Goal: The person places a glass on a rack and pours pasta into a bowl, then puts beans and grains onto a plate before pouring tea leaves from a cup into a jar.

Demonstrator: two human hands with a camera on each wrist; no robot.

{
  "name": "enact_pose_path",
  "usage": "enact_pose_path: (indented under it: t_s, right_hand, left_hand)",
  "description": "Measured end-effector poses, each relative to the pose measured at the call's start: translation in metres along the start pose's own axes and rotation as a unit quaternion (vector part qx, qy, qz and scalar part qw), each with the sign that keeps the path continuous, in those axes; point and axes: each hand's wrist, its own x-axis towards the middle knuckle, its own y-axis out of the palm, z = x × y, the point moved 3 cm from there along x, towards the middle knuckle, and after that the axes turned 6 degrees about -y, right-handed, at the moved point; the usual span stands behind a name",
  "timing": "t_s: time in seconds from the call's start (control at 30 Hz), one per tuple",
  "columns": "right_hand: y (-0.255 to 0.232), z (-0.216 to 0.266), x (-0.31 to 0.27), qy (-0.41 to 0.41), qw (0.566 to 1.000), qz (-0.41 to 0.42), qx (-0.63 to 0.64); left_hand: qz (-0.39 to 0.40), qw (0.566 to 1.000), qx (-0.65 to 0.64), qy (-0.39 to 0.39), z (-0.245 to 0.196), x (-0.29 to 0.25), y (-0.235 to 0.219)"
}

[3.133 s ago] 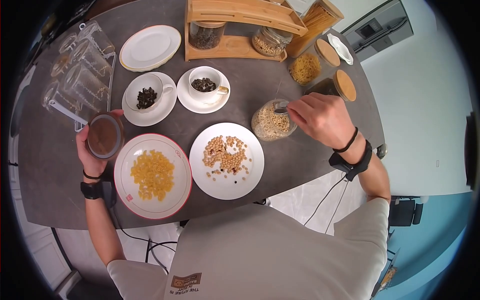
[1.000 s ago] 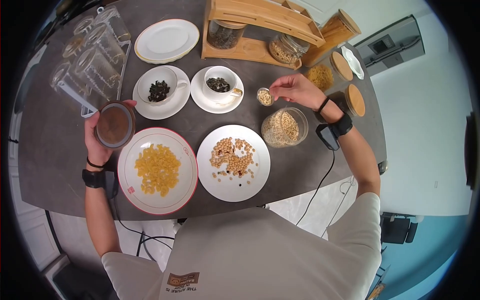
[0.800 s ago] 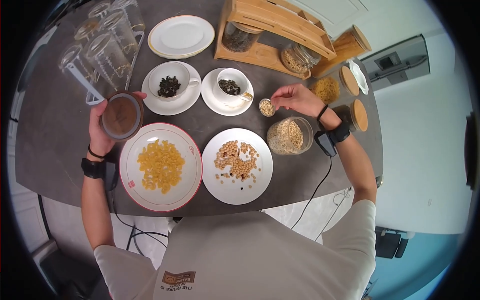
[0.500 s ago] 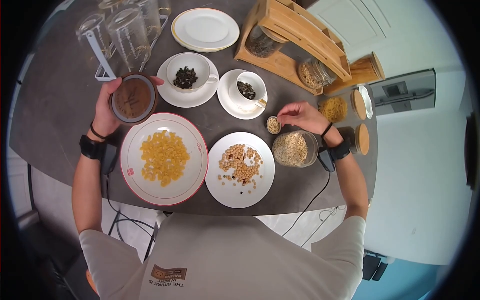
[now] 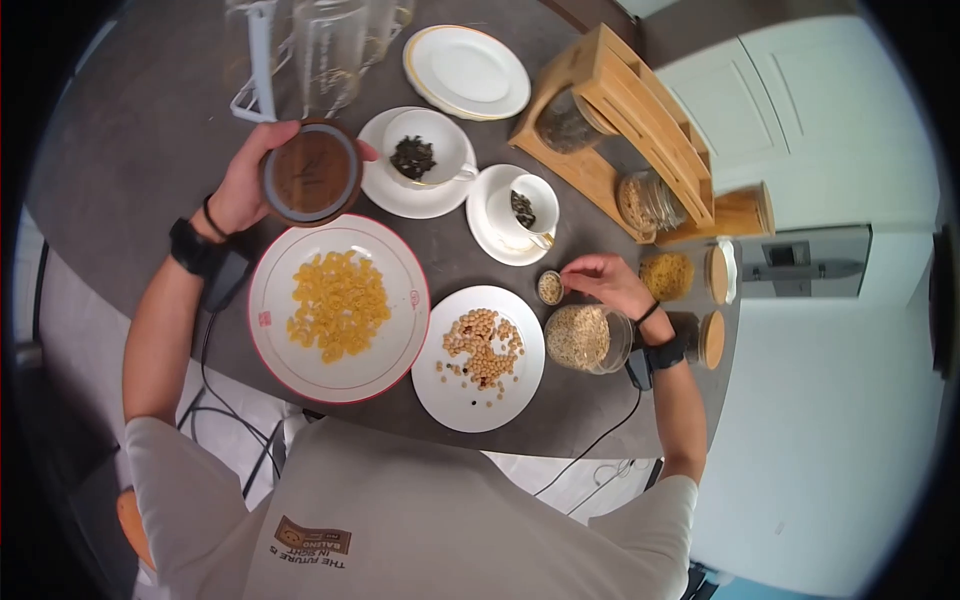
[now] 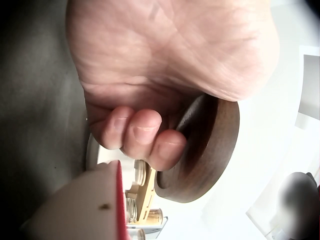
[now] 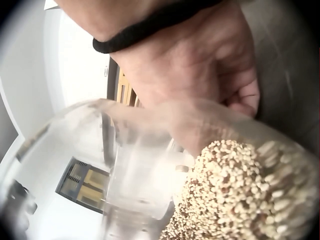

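My left hand [image 5: 245,182] grips a round dark wooden lid [image 5: 312,172] with a grey sealing ring, held over the far-left rim of the red-rimmed plate. In the left wrist view several curled fingertips [image 6: 145,127] show beside the lid's edge. My right hand [image 5: 612,286] pinches a small round scoop [image 5: 550,287] filled with pale grains; its handle is hidden by the fingers. Just below that hand stands an open clear jar [image 5: 622,345] of mixed grains [image 7: 225,190]. In the right wrist view the jar covers part of the hand, and the scoop is out of sight.
A red-rimmed plate [image 5: 275,350] holds yellow pasta; a white plate [image 5: 455,405] bears soybeans. Two white cups with dark leaves stand on saucers [image 5: 385,195]. A wooden rack [image 5: 575,150], lidded jars [image 5: 714,338], an oval plate [image 5: 465,70] and a glass holder [image 5: 262,70] stand around.
The right hand has lifted the scoop, full of grains, out of the jar and moved it to the jar's far left side. The left hand keeps the lid. The head view has rotated.
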Motion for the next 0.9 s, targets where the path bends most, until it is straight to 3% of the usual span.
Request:
enact_pose_path:
  t_s: [0.3,0.4,0.5,0.6,0.73,0.9]
  right_hand:
    - [-0.037,0.011,-0.016,-0.041,0.994,-0.089,-0.044]
    - [-0.045,0.042,-0.027,-0.057,0.985,-0.152,-0.064]
    - [-0.041,0.074,-0.031,-0.091,0.981,-0.146,-0.092]
    - [-0.021,0.113,-0.032,-0.133,0.973,-0.137,-0.126]
    - [0.019,0.162,-0.022,-0.231,0.946,-0.1,-0.202]
    - [0.084,0.219,0.004,-0.349,0.911,-0.011,-0.218]
  left_hand:
    - [-0.024,0.998,-0.051,-0.022,-0.002,-0.002,0.005]
    - [-0.068,0.993,-0.089,-0.033,0.008,-0.001,-0.008]
    - [-0.027,0.998,-0.059,-0.007,-0.008,-0.007,0.011]
    - [0.018,0.998,-0.053,0.006,-0.014,-0.007,0.021]
    - [-0.044,0.998,0.037,-0.004,-0.007,-0.002,0.017]
    - [0.01,0.999,0.028,0.012,-0.011,-0.004,0.026]
